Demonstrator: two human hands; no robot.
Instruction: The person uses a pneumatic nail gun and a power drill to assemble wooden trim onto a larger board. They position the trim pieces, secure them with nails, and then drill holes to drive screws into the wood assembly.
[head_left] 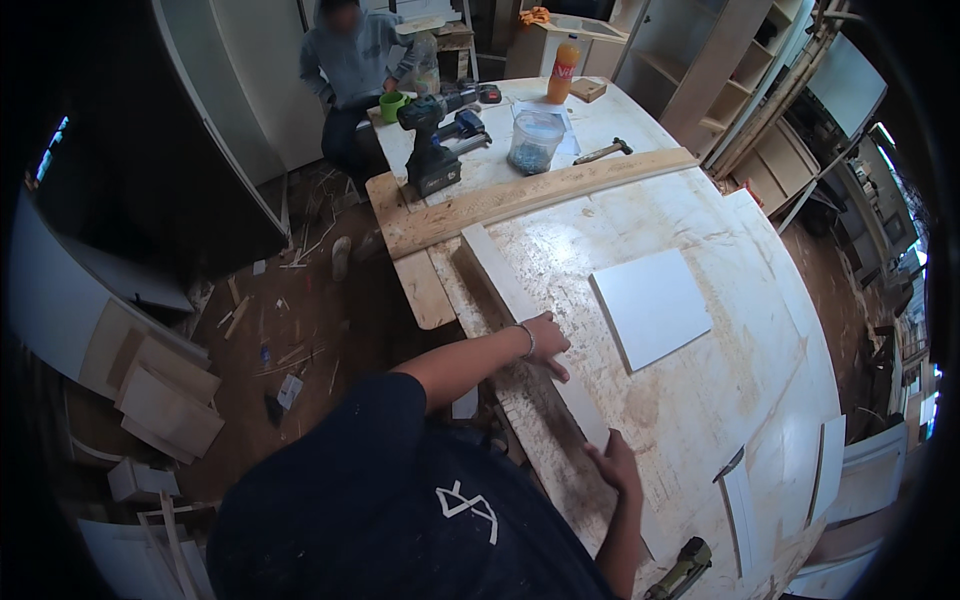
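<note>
the long pale board (578, 405) lies along the near edge of the tabletop (750, 365), running beside the person's body. the left grip (543, 340), with a bracelet at the wrist, is clasped over the board around its middle, fingers bent past its far side. the right grip (617, 468) grasps the same board farther along, nearer the corner where a green tool (683, 570) sits, thumb over its top and fingers at the far side.

beyond the board, a white panel (655, 308) lies flat and well apart from both hands, around the middle of the tabletop. a wooden plank (545, 197) crosses the tabletop toward the end by the seated co-worker (357, 60). past that plank stand a dark cordless drill (430, 150), a clear tub (536, 140) and an orange bottle (562, 72); a hammer (605, 150) lies just beside the plank, and a green cup (392, 106) stands near the corner by the co-worker. two narrow white strips (740, 520) rest toward the opposite end, by the far edge.
</note>
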